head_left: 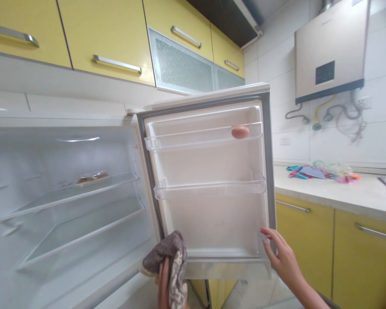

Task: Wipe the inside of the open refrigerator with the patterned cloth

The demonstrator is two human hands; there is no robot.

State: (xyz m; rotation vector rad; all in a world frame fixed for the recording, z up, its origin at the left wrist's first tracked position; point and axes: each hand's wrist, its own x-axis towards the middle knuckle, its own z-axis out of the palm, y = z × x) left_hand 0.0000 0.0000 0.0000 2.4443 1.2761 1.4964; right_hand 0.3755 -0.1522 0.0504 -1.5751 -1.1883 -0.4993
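Observation:
A grey-brown patterned cloth (167, 249) is bunched in my left hand (164, 279), close to the lower hinge-side corner of the fridge door (212, 223). My right hand (281, 253) is at the door's lower free edge, fingers apart and holding nothing; whether the fingertips touch the door I cannot tell. The door stands wide open, with its inner side facing me. One brown egg (240, 131) sits in the clear top door shelf (193, 139). Below it, the second door shelf (209, 189) has nothing visible in it.
Inside the fridge, a small brown packet (93, 177) lies on the upper glass shelf (67, 195). Yellow cabinets (106, 38) hang above. To the right, colourful cloths and bags (318, 171) lie on the counter (309, 189), below a water heater (330, 51).

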